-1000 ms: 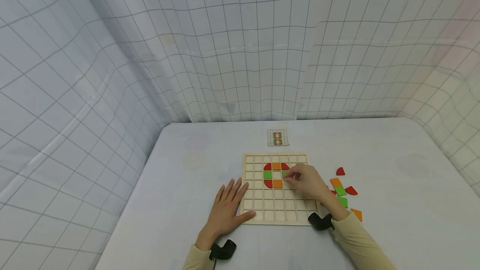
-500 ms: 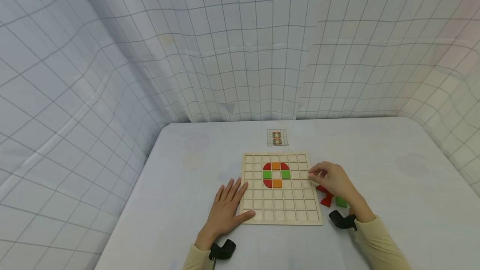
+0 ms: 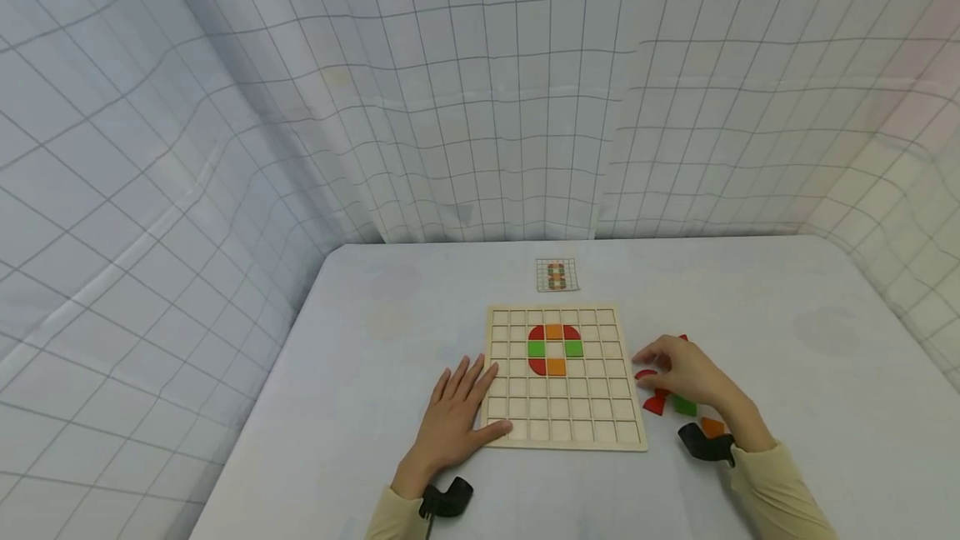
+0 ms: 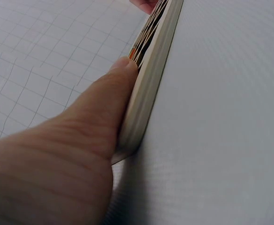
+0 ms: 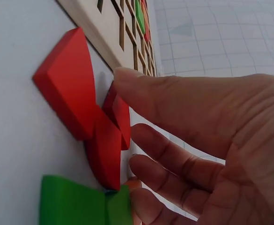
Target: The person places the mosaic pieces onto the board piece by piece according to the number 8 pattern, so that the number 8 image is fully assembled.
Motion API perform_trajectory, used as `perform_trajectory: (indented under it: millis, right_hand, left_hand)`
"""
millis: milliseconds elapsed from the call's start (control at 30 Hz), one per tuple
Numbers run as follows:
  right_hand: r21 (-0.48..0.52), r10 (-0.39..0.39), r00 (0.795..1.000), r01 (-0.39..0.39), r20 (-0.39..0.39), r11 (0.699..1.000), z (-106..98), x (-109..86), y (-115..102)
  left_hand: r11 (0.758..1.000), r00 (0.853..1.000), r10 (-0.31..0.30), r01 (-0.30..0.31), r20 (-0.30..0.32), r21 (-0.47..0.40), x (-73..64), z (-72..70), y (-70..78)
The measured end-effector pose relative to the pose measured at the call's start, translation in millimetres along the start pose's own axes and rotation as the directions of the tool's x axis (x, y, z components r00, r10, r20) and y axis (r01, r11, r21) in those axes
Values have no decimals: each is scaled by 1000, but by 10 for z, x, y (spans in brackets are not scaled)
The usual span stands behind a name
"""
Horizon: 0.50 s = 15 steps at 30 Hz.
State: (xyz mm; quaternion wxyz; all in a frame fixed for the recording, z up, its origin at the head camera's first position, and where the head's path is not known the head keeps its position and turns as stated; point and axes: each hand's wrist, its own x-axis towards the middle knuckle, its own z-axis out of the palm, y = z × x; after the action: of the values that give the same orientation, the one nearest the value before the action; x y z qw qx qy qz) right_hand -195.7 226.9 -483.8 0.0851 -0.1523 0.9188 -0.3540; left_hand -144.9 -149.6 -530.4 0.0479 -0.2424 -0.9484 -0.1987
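Evidently you are picking among the loose red pieces (image 5: 66, 84), which lie on the counter (image 3: 360, 373) just off the right edge of the board (image 3: 518, 409); your right hand (image 3: 686, 369) is poised over them, thumb and fingers apart with nothing gripped, though whether the thumb tip touches one is hard to tell; your left hand (image 3: 450, 425) lies spread and holds nothing, fingertips and thumb resting on the board's left side, so let it steady the board without pushing; the red pieces crowd together, so pinch one across its thin edges and slide it free before lifting, minding the green piece (image 5: 71, 201) near your lower fingers; check how its curve faces, because the coloured ring (image 3: 556, 367) has red at three corners, curves outward, and a bare lower right cell; seat any piece level and press gently.
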Motion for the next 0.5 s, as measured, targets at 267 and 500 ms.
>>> perform_trajectory:
  millis: [267, 500]
  right_hand:
    - [-10, -19, 1000, 19, -11, 1000, 26, 11, 43]
    - [8, -13, 1000, 13, -20, 1000, 63, 22, 49]
  left_hand:
    - [1000, 1000, 8, -8, -11, -5, 5, -1, 0]
    - [1000, 1000, 3, -3, 4, 12, -12, -4, 6]
